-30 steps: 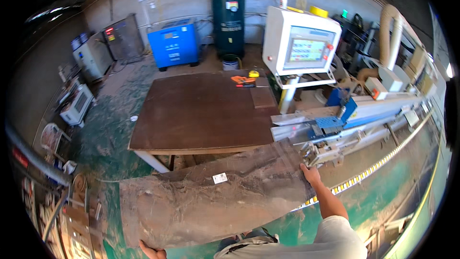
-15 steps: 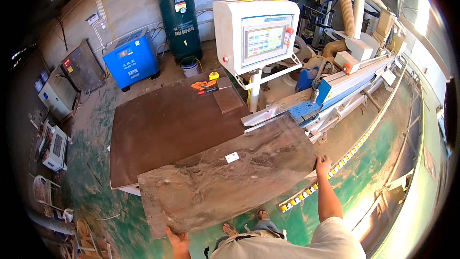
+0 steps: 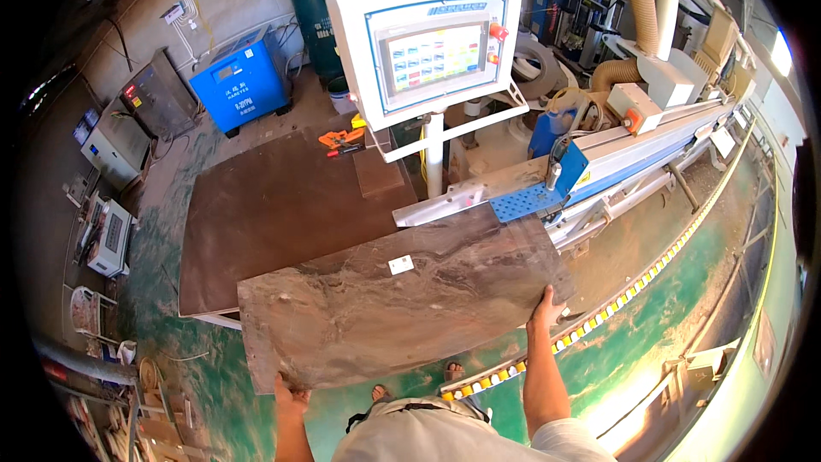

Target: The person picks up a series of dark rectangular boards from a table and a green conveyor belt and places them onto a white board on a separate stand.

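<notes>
A long brown marble-patterned panel (image 3: 376, 312) is in both my hands, with a white label (image 3: 401, 265) near its far edge. My left hand (image 3: 292, 396) grips its near left corner, thumb on top and the other fingers largely hidden beneath. At the right end, my right hand (image 3: 545, 311) is closed on the near corner. The panel's far right part lies against the blue perforated plate (image 3: 528, 203) of the edge machine (image 3: 658, 133). Its far left part overlaps the plain brown board stack (image 3: 282, 214).
A white control cabinet (image 3: 428, 43) with a lit screen stands on a post beyond the panel. Orange-handled tools (image 3: 340, 139) lie on the stack. A rail of yellow and white rollers (image 3: 590, 322) curves along the right. A blue machine (image 3: 239, 81) sits at the back left.
My viewpoint has moved closer to the machine, and the panel has come with me. Its far right corner now meets the blue perforated plate more closely. Both hands keep hold of it.
</notes>
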Demonstrator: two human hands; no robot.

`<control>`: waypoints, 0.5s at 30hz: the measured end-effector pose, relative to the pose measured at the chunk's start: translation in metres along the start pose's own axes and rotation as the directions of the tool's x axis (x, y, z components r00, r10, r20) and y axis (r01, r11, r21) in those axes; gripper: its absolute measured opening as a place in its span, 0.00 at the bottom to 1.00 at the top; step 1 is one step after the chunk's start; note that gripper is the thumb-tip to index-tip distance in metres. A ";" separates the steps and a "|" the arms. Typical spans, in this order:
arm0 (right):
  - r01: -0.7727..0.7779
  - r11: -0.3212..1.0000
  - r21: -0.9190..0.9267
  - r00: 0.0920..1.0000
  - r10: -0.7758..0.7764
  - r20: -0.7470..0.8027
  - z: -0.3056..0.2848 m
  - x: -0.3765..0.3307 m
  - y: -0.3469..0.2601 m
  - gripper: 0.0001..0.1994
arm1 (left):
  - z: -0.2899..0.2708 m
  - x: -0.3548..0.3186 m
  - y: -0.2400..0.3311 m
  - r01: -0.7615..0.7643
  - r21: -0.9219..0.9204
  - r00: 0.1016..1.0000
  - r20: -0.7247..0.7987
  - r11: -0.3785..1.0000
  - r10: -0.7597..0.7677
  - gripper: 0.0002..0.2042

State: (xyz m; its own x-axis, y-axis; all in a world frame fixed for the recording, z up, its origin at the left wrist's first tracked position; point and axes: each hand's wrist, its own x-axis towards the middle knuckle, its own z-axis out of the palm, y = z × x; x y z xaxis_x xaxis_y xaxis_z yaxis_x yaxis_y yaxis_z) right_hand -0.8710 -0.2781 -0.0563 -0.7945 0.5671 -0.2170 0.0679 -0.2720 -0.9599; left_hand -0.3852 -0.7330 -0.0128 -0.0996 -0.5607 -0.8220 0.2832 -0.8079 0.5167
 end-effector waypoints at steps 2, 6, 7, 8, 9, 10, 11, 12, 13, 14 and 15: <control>-0.009 1.000 -0.008 1.000 0.009 -0.001 -0.001 0.002 -0.003 0.35 | 0.001 0.000 0.004 0.060 -0.033 0.996 -0.068 0.998 -0.062 0.31; 0.007 1.000 0.009 1.000 -0.007 -0.027 -0.010 0.033 -0.008 0.37 | 0.036 -0.014 -0.019 0.088 -0.016 0.986 -0.137 0.996 -0.089 0.30; -0.018 1.000 0.007 0.999 0.018 -0.032 -0.010 0.041 -0.014 0.37 | 0.041 -0.015 -0.025 0.100 0.001 0.987 -0.127 0.995 -0.099 0.30; -0.044 0.999 0.004 0.998 0.044 -0.037 -0.010 0.048 -0.018 0.37 | 0.043 -0.019 -0.033 0.111 0.018 0.987 -0.117 0.994 -0.109 0.30; -0.031 1.000 -0.006 0.999 0.031 -0.032 -0.010 0.058 -0.022 0.38 | 0.044 -0.018 -0.039 0.122 0.033 0.988 -0.103 0.992 -0.118 0.31; -0.018 1.000 -0.017 1.000 0.018 -0.022 -0.010 0.070 -0.026 0.38 | 0.044 -0.015 -0.047 0.125 0.044 0.987 -0.105 0.991 -0.119 0.30; -0.007 1.000 -0.029 1.000 0.006 -0.009 -0.012 0.082 -0.030 0.38 | 0.044 -0.011 -0.055 0.126 0.053 0.987 -0.109 0.991 -0.120 0.30; 0.024 1.000 0.000 1.000 -0.024 0.001 -0.017 0.098 -0.028 0.37 | 0.048 -0.007 -0.063 0.135 0.069 0.986 -0.108 0.988 -0.128 0.30; 0.019 1.000 -0.013 1.000 -0.019 -0.002 -0.020 0.109 -0.032 0.36 | 0.056 -0.012 -0.072 0.115 0.120 0.989 -0.110 0.986 -0.102 0.29; 0.013 1.000 -0.027 1.000 -0.013 -0.004 -0.023 0.119 -0.035 0.35 | 0.062 -0.017 -0.084 0.094 0.170 0.991 -0.112 0.981 -0.075 0.29; 0.003 0.999 -0.037 1.000 -0.003 -0.002 -0.022 0.127 -0.038 0.34 | 0.071 -0.026 -0.092 0.067 0.217 0.993 -0.114 0.974 -0.043 0.29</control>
State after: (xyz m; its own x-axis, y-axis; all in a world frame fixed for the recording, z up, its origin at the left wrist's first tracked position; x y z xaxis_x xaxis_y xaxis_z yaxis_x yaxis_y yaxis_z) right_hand -0.9607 -0.1786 -0.0512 -0.7933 0.5697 -0.2146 0.0882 -0.2412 -0.9665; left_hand -0.4761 -0.6566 -0.0223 -0.0025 -0.5015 -0.8651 0.0621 -0.8636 0.5004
